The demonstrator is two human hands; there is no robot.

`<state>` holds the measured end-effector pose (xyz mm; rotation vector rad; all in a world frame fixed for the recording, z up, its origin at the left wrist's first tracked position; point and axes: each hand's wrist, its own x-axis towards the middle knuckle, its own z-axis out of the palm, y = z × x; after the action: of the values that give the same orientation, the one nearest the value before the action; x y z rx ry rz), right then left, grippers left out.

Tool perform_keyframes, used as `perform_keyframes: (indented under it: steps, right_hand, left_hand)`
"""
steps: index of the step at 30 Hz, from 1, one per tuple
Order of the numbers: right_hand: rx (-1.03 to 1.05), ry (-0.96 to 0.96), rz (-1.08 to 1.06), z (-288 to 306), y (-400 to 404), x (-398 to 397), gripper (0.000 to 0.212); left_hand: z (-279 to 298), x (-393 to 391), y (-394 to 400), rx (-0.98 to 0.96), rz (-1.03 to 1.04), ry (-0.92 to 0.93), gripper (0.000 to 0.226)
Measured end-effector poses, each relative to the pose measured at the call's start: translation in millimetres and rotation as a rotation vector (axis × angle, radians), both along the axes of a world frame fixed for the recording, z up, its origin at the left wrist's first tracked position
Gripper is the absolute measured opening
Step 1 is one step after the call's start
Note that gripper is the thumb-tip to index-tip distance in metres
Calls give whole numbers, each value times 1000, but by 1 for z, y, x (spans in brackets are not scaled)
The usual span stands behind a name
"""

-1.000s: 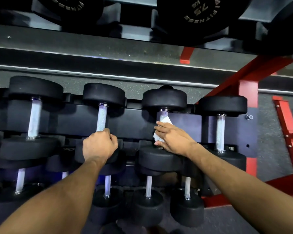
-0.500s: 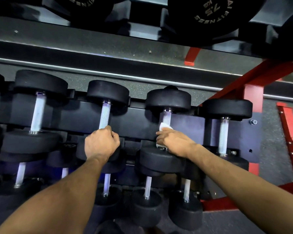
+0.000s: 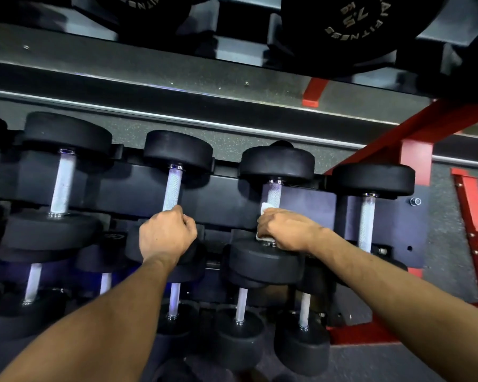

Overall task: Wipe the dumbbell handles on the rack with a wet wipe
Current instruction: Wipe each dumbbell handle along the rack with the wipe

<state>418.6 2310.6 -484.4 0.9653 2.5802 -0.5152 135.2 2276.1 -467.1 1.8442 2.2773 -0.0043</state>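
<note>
Four dumbbells in row, two hands gripping handles

body: two bare forearms | sleeves: none in view | left hand: no glove, ring or watch | right hand: same, wrist bare | markings: none seen

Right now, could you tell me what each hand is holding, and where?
The left hand grips a dumbbell handle at its lower end. The right hand holds a wipe around the next handle, low down.
</note>
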Motion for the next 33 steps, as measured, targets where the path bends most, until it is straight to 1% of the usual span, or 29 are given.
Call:
perform_keyframes:
  steps: [2, 5, 6, 9, 11, 13, 15, 17, 19, 21, 24, 25, 26, 28, 30, 32, 33]
  right_hand:
    - [88, 8, -29, 3, 16, 0, 12]
    - [178, -24, -97, 12, 29, -5, 17]
    - [191, -33, -90, 15, 26, -8, 18]
    - [89, -108, 32, 12, 2, -20, 20]
    - [36, -140, 62, 10, -6, -19, 19]
    - [53, -79, 3, 8, 5, -13, 14]
    - [137, -17, -57, 9, 22, -3, 10]
    - [219, 21, -73, 11, 32, 3, 14]
    - [258, 29, -88, 11, 27, 2, 16]
    - [204, 45, -43, 4, 12, 0, 14]
    - [-8, -19, 62, -2, -6, -2, 17]
    - [-21, -21, 50, -2, -1, -1, 17]
    - [8, -12, 24, 0, 7, 1, 14]
    - [140, 13, -30, 8, 25, 4, 9]
    - [240, 36, -90, 15, 32, 4, 14]
    - [272, 52, -117, 16, 23, 1, 18]
    - [249, 56, -102, 13, 14, 0, 18]
  left_hand:
    - [0, 0, 0, -2, -1, 2, 21]
    - [-1, 0, 0, 2, 3, -1, 21]
    - [-1, 0, 0, 3, 3, -2, 20]
    - [-1, 0, 0, 8, 8, -8, 20]
    - [-1, 0, 1, 4, 11, -8, 20]
    - [-1, 0, 0, 7, 15, -11, 20]
    - [-1, 0, 0, 8, 13, -13, 20]
    - [-2, 0, 0, 9, 8, -3, 20]
    - [-2, 0, 0, 4, 5, 4, 20]
    - [-1, 1, 0, 7, 10, 0, 20]
    - [0, 1, 0, 14, 3, 6, 20]
    - [-1, 1, 0, 17, -2, 6, 20]
    - [-1, 1, 0, 16, -5, 8, 20]
    - [-1, 1, 0, 13, 0, 9, 20]
    - [-1, 1, 1, 14, 15, 12, 20]
    - [-1, 2, 1, 8, 14, 10, 20]
    - [-1, 3, 2, 8, 13, 8, 20]
